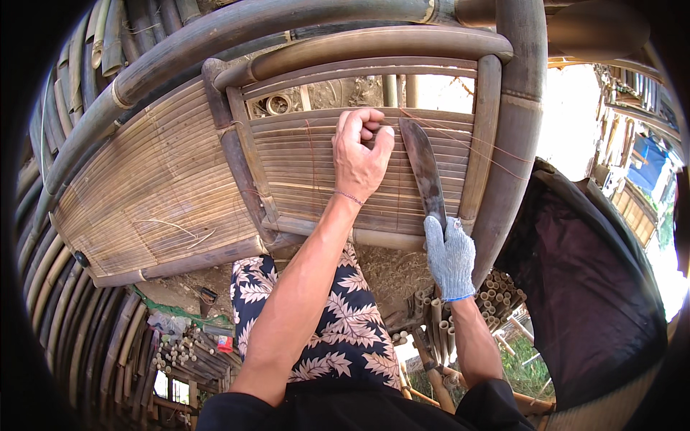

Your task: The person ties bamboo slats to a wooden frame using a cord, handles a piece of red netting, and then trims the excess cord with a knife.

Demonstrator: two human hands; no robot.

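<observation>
My bare left hand is over a bamboo slat panel, its fingers curled in with the thumb close to them. Whatever they may pinch is too small or hidden to make out. In my right hand, which wears a grey knitted glove, is the handle of a machete. Its dark broad blade lies along the slats, tip pointing away from me. Near that tip a thin reddish wire runs loose to the right across the frame post. Similar wire crosses the slats in lines.
A wide slatted bamboo surface adjoins on the left, bordered by thick bamboo poles. A stout post rises at right, beside a dark cloth. Cut bamboo pieces are stacked below; more poles line the left.
</observation>
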